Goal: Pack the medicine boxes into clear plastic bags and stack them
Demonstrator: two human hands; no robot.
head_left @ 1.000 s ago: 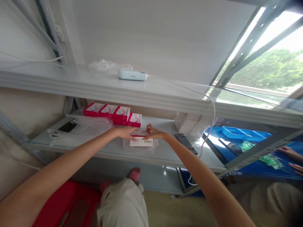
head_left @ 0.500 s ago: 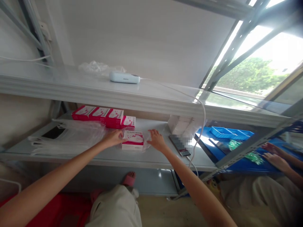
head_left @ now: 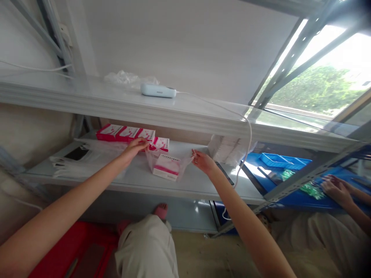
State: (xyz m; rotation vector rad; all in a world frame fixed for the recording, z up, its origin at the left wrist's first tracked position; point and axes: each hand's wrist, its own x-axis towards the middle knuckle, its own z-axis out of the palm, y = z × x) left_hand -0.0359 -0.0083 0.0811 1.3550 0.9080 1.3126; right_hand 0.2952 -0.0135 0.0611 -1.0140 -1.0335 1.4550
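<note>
A white and pink box (head_left: 167, 166) sits inside a clear plastic bag (head_left: 183, 166) above the grey shelf. My left hand (head_left: 138, 145) pinches the bag's upper left corner, and my right hand (head_left: 203, 160) pinches its upper right corner. The film is stretched between the two hands, with the box hanging or resting low in it; whether it touches the shelf I cannot tell. Just behind my left hand stands a row of similar pink and white boxes (head_left: 126, 133). To its left lies a pile of flat clear plastic bags (head_left: 95, 158).
A phone (head_left: 224, 173) and a white wrapped stack (head_left: 224, 148) lie to the right. Overhead, the upper shelf (head_left: 188, 114) carries a pale blue device (head_left: 158, 90) with a hanging white cable. Another person's hands (head_left: 337, 189) work at a blue table (head_left: 286, 200) beside green packets.
Both hands have risen and spread apart, drawing the bag's corners up and outward. The box has tilted and turned slightly within the bag. The camera view has shifted a little.
</note>
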